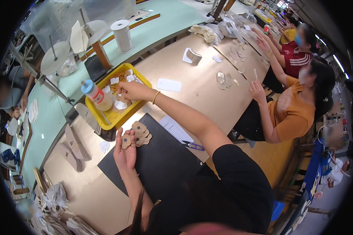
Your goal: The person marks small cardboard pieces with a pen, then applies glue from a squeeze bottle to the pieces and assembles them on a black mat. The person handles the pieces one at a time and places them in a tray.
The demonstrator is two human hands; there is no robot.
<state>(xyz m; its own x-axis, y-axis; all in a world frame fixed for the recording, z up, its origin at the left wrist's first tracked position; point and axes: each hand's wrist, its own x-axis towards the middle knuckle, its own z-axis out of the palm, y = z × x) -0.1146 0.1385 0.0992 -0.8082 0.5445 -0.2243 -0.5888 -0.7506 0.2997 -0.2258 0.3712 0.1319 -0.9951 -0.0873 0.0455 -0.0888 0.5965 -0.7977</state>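
Observation:
My left hand (125, 153) is turned palm up near the far edge of a black mat (161, 156). Its fingers hold a small tan rounded piece (126, 141) with a dark round spot. Beside it on the mat lies a loose stack of similar tan pieces (143, 136). My right hand (135, 92) reaches over a yellow tray (147, 81), fingers bent together; what they pinch, if anything, is hidden. The tray holds tan rubber bands (123, 75), white bits and a bottle with a blue cap (96, 96).
A paper sheet (172, 127) and blue thread snips (194, 146) lie right of the mat. Stacked brown pieces (72, 149) sit at left. A white card (169, 85) lies beyond the tray, near a thread cone (122, 36). A co-worker in orange (294, 105) sits at right.

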